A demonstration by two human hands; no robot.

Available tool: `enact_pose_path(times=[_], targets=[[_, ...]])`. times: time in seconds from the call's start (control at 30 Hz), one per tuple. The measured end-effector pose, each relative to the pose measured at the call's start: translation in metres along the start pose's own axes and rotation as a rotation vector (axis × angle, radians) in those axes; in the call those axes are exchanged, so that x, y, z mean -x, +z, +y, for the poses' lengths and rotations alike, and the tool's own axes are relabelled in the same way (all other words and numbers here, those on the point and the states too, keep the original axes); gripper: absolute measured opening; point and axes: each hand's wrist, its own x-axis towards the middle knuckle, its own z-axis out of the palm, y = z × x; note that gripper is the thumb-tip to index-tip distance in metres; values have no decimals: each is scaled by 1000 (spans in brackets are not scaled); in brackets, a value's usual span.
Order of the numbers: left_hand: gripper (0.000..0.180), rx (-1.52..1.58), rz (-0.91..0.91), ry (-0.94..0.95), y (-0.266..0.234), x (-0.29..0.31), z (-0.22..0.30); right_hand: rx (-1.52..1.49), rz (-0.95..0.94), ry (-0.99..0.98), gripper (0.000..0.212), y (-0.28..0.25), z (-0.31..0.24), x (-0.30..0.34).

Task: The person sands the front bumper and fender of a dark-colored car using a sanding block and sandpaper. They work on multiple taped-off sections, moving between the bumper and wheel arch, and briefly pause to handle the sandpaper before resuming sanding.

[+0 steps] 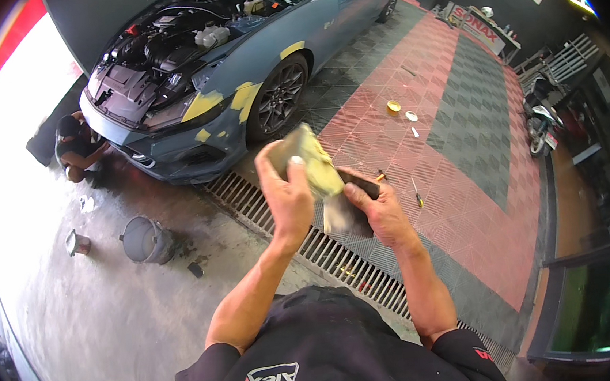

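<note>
My left hand (287, 199) is pinching a plate (288, 152) of yellow putty (324, 170), right hand (390, 215) closed around a dark spreader (361, 183). Fender (253, 69) already has filler patches (243, 99), this putty's still unspread.

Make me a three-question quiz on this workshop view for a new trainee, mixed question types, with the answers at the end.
1. Which hand grips the heavily yellow-smeared board?
2. The patches near the front wheel of the car are: A) red; B) yellow; C) white.
3. True or false: a person crouches beside the car's rear wheel.

Key:
1. The left hand.
2. B.
3. False; the person crouches near the car's front end.
</note>
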Motion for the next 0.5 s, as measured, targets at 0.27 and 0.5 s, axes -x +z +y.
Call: enact_pose_path(times=[0.27,0.5], targets=[[48,563,94,-794,-45,55,33,-180,402,-798,50,111,-8,15],[44,688,60,-824,-96,55,76,-23,357,-796,48,173,3,52]])
